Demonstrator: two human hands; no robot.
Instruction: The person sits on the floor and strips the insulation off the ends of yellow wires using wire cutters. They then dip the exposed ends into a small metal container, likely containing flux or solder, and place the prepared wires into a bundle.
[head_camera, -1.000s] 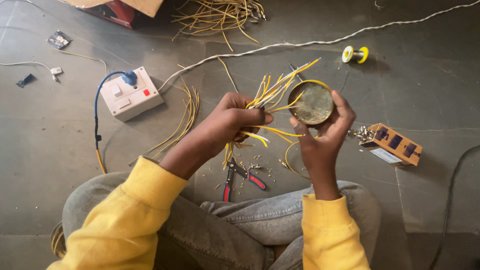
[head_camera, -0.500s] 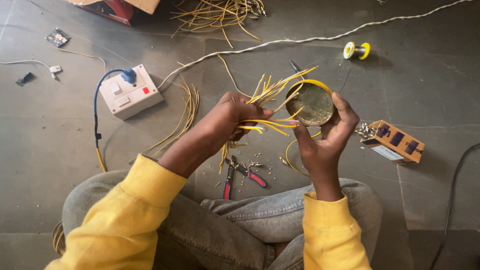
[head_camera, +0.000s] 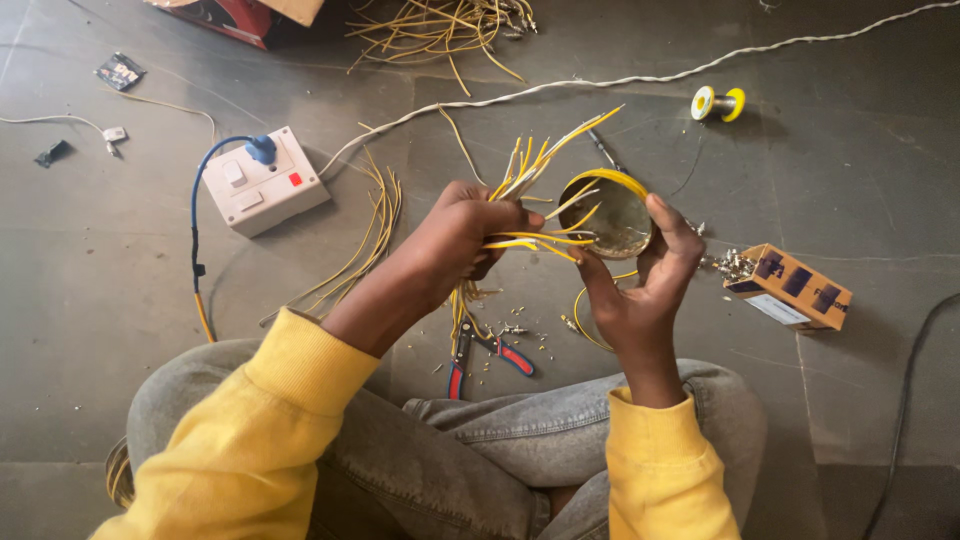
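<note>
My left hand (head_camera: 462, 235) is closed around a bundle of short yellow wires (head_camera: 540, 170) whose bare ends fan out up and to the right. Some wire tips reach into a round yellow-rimmed tin (head_camera: 610, 212), which my right hand (head_camera: 640, 280) holds tilted between thumb and fingers. Both hands are raised over the grey floor in front of my crossed legs in jeans. Red-handled pliers (head_camera: 482, 355) lie on the floor right below the hands, among small wire scraps.
A white switch box (head_camera: 262, 180) with a blue plug and cable sits at left, loose yellow wires (head_camera: 360, 245) beside it. More yellow wires (head_camera: 440, 25) lie at top. A yellow solder spool (head_camera: 718, 102), a twisted white cable (head_camera: 640, 78) and a small orange carton (head_camera: 790, 285) with metal bits lie right.
The wire tips have moved closer into the tin, and the right hand has tilted the tin slightly toward them. Both hands stay in about the same place.
</note>
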